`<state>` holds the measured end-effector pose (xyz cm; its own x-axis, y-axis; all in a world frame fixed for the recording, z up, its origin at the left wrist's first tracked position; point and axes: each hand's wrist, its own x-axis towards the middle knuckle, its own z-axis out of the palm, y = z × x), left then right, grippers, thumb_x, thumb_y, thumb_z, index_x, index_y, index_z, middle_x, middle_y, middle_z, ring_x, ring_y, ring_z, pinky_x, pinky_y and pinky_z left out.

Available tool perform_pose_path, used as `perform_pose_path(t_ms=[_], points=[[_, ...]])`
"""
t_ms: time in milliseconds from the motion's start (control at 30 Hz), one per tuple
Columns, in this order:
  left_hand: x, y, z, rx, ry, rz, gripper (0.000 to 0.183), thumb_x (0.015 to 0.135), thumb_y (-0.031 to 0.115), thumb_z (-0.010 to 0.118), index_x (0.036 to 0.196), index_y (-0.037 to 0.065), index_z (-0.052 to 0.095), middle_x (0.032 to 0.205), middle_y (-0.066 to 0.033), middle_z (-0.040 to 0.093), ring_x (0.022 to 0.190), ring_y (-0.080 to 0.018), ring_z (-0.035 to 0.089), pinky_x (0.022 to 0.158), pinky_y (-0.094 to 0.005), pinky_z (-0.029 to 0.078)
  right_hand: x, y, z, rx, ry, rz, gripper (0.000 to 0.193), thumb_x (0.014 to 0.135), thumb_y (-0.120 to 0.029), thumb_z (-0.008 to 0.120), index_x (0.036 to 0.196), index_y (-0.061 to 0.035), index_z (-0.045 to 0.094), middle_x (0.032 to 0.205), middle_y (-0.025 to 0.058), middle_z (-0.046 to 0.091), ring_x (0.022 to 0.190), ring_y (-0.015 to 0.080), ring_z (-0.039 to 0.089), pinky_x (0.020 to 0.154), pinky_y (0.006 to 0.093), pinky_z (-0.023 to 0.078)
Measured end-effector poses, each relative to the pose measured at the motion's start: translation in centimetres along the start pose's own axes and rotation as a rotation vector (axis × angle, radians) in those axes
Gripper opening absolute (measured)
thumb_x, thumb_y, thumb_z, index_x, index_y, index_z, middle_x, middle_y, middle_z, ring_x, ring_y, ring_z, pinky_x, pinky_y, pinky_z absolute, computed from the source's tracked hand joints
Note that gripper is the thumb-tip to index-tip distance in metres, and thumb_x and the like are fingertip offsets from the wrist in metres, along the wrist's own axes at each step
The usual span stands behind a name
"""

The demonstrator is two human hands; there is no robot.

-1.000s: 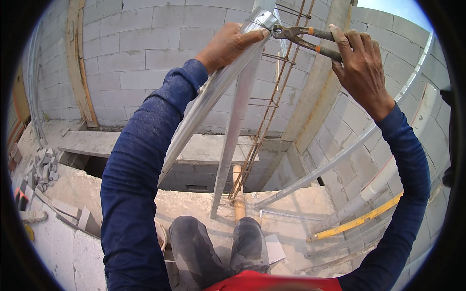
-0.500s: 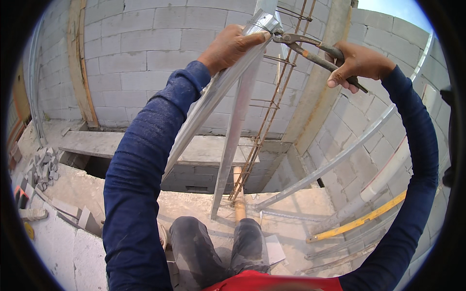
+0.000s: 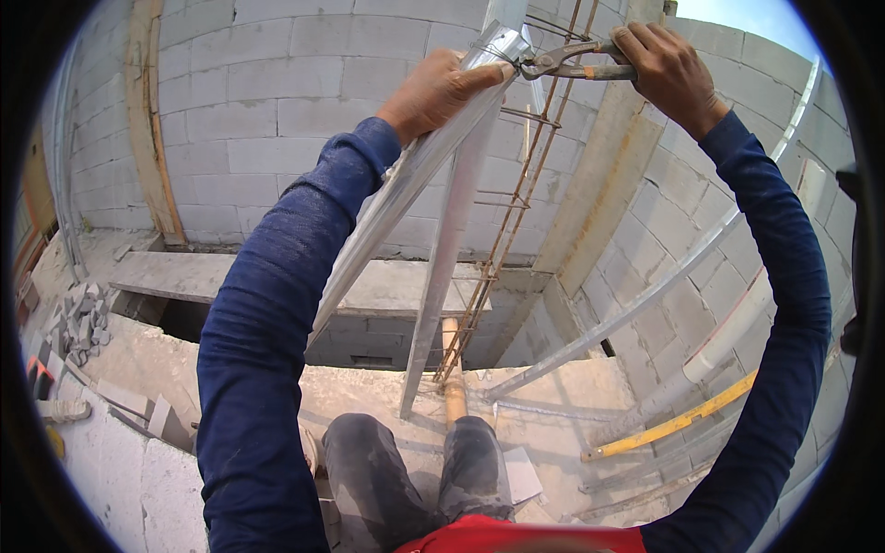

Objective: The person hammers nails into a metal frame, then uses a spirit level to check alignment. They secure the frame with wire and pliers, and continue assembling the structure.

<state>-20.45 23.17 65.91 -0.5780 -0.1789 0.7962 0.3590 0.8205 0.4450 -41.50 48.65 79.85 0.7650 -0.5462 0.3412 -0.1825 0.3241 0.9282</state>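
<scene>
Near the top of the view, my left hand point(image 3: 438, 90) is closed round the upper end of a slanted galvanized metal profile point(image 3: 401, 189). Thin tie wire point(image 3: 481, 48) loops about that end, where a second, steeper metal profile point(image 3: 441, 244) meets it. A pair of pliers point(image 3: 570, 61) has its jaws at the wire, just beside my left thumb. To the right, my right hand point(image 3: 666, 74) wraps over the handles from above. The exact bite of the jaws on the wire is too small to make out.
A rusty rebar cage point(image 3: 505, 230) rises behind the profiles, before a grey block wall point(image 3: 318, 88). A concrete slab point(image 3: 387, 284) edges a dark opening. A yellow spirit level point(image 3: 673, 424) and a long metal strip point(image 3: 636, 300) lean at right. Rubble point(image 3: 78, 323) lies at left.
My right hand has swung upward and turned palm down, bringing the pliers' handles from a downward slope to nearly level. The left hand stays on the profile.
</scene>
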Motion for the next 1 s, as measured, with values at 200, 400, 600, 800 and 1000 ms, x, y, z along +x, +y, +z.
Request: perform_pose_path(t_ms=[200, 400, 600, 800, 1000], points=[[-0.1, 0.4, 0.8, -0.104, 0.084, 0.036, 0.074, 0.082, 0.074, 0.066, 0.088, 0.002, 0.078, 0.073, -0.0139, 0.069, 0.064, -0.0252, 0.069, 0.056, -0.0357, 0.052, 1.1, 2.3, 3.5, 0.136, 0.092, -0.104, 0.030, 0.089, -0.022, 0.080, 0.110, -0.0080, 0.065, 0.094, 0.0061, 0.071, 0.084, 0.0224, 0.073, 0.076, 0.0336, 0.064], [0.1, 0.2, -0.1, -0.022, -0.011, 0.004, 0.059, 0.095, 0.061, 0.063, 0.099, 0.004, 0.078, 0.087, -0.0089, 0.074, 0.078, -0.0169, 0.072, 0.070, -0.0317, 0.058, 0.3, 0.2, 0.4, 0.454, -0.286, 0.153, 0.021, 0.092, -0.017, 0.080, 0.099, -0.0033, 0.067, 0.082, 0.0119, 0.071, 0.076, 0.0268, 0.072, 0.071, 0.0331, 0.061], [0.4, -0.6, 1.1, -0.106, 0.093, 0.040, 0.076, 0.083, 0.073, 0.066, 0.092, -0.001, 0.078, 0.073, -0.0165, 0.069, 0.066, -0.0277, 0.070, 0.055, -0.0367, 0.051, 0.9, -2.8, -5.4, 1.415, -1.198, 0.797, 0.039, 0.102, -0.039, 0.071, 0.087, -0.0030, 0.065, 0.062, 0.0043, 0.058, 0.047, 0.0119, 0.055, 0.043, 0.0301, 0.049], [0.2, -0.3, 0.6, -0.050, 0.072, 0.018, 0.075, 0.084, 0.072, 0.067, 0.094, -0.002, 0.078, 0.075, -0.0179, 0.069, 0.067, -0.0284, 0.071, 0.055, -0.0361, 0.052, 0.9, -4.5, -6.6, 2.084, -1.266, 1.006, 0.042, 0.099, -0.041, 0.075, 0.087, -0.0029, 0.064, 0.059, 0.0003, 0.058, 0.050, 0.0112, 0.062, 0.045, 0.0299, 0.054], [0.0, -0.3, 0.9, -0.087, 0.066, 0.048, 0.069, 0.089, 0.069, 0.064, 0.096, 0.001, 0.079, 0.076, -0.0158, 0.071, 0.068, -0.0260, 0.072, 0.058, -0.0358, 0.054, 0.7, -5.3, -7.4, 1.368, -0.869, 0.757, 0.044, 0.084, -0.035, 0.089, 0.089, -0.0009, 0.062, 0.066, 0.0079, 0.068, 0.055, 0.0148, 0.068, 0.053, 0.0300, 0.057]])
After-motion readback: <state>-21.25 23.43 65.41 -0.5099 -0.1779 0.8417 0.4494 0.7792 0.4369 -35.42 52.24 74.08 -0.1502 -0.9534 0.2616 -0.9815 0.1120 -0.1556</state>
